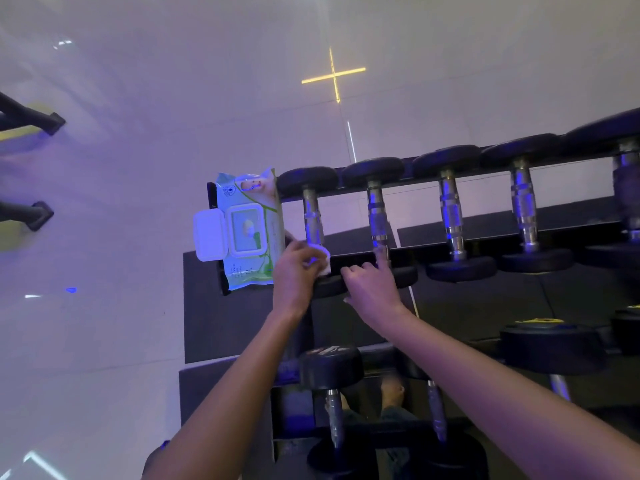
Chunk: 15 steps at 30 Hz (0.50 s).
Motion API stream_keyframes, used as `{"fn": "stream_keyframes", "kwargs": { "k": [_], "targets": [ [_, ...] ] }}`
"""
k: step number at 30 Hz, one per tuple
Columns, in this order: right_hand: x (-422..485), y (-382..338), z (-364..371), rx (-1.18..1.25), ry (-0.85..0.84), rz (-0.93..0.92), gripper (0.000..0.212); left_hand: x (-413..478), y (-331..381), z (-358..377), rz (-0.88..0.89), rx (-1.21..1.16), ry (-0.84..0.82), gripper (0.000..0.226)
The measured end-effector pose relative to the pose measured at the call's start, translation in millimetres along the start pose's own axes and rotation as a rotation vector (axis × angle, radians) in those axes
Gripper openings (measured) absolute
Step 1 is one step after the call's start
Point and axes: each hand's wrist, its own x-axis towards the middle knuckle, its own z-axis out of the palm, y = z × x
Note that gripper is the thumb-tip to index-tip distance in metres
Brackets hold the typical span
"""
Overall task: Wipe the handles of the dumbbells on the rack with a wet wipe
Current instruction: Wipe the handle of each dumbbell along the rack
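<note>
Wipe (pixel 323 262), bunched white, sits pinched by the fingers (pixel 304 252) of our left hand (pixel 296 271) against the leftmost dumbbell handle (pixel 312 216) on the rack (pixel 502 225), our right hand (pixel 372 292) gripping nothing, forefinger (pixel 381 256) stretched to the next handle (pixel 377 216), wipe pack (pixel 251 230) alongside.

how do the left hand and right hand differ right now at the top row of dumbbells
The left hand grips a white wet wipe against the leftmost chrome dumbbell handle; the right hand holds no wipe. The right hand's index finger touches the second chrome handle, while the left hand's fingers curl round the wipe. Both are at the black rack's top row.
</note>
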Motion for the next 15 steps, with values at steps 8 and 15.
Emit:
{"fn": "stream_keyframes", "kwargs": {
  "k": [8,15],
  "targets": [
    [0.2,-2.3,1.5,-0.066,0.162,0.031,0.014,68.0,36.3,-8.0,0.086,0.01,0.154,0.017],
    [-19.9,9.5,-0.2,0.516,0.17,0.153,0.047,-2.8,2.2,-3.9,0.046,0.063,-0.031,0.008]
  ]
}}
